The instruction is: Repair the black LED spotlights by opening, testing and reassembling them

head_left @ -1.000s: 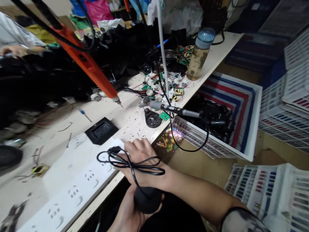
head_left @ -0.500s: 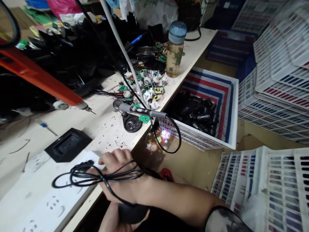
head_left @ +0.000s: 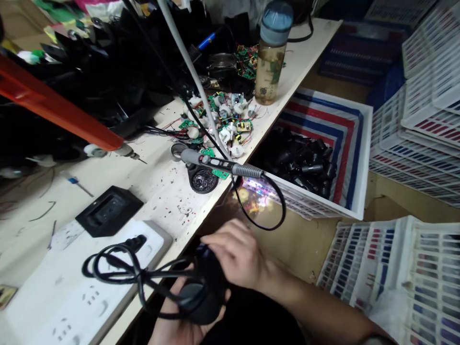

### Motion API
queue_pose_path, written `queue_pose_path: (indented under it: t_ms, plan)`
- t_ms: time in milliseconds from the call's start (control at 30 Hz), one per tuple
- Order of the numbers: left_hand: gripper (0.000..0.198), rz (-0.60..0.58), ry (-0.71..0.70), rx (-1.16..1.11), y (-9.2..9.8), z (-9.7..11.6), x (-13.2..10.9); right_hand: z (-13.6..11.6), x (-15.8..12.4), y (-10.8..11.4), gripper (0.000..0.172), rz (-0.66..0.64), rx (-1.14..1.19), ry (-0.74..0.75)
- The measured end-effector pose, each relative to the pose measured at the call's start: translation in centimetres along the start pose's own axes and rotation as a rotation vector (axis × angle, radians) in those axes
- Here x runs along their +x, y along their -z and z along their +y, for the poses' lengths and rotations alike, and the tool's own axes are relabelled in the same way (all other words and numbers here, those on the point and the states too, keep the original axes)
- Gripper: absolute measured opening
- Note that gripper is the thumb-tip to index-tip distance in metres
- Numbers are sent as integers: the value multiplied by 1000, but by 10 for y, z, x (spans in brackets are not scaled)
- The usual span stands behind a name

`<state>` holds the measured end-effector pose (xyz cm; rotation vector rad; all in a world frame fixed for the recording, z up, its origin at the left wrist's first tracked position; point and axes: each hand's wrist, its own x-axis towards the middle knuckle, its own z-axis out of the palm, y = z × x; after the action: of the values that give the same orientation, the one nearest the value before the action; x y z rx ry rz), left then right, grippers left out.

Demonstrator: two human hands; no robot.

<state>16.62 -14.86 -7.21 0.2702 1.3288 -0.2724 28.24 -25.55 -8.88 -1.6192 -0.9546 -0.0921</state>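
My left hand [head_left: 172, 326] cups a rounded black corded device [head_left: 204, 299] from below, just off the bench's front edge. My right hand [head_left: 239, 254] is closed at the device's upper end, thumb and fingers pinched there. Exactly what part they grip is hidden. A looped bundle of black cable [head_left: 138, 275] hangs from the device over a white power strip [head_left: 118, 282]. On the strip, a black plug [head_left: 136, 243] sits at a socket. A patch of coloured light [head_left: 253, 196] shows beyond my right hand.
An orange electric screwdriver [head_left: 72, 112] hangs at left above a black housing [head_left: 109, 211]. A soldering iron [head_left: 219, 163] juts over the bench edge, near circuit boards [head_left: 219, 120] and a bottle [head_left: 273, 57]. White crates [head_left: 359, 191] stand at right, one holding black parts [head_left: 305, 163].
My right hand has moved right, off the power strip area, to the top of the black device. The device has come up into fuller view in my left hand. The view has shifted slightly.
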Motion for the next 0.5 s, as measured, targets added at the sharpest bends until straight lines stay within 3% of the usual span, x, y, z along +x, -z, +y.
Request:
queue_pose_path:
  t_ms: [100,167,367,500]
  plan:
    - [48,-90,-62,47,-5,2,-6,16,-31,7,16,172,201,-452]
    - [54,-161,-26,57,-9,1,-8,24,-43,3,19,159,373,-633]
    - [49,-242,16,120,-16,-6,-10,34,-42,-17,45,51,566,-632]
    - [47,-194,9,135,-12,-8,-8,37,-46,-20,49,-16,649,-637]
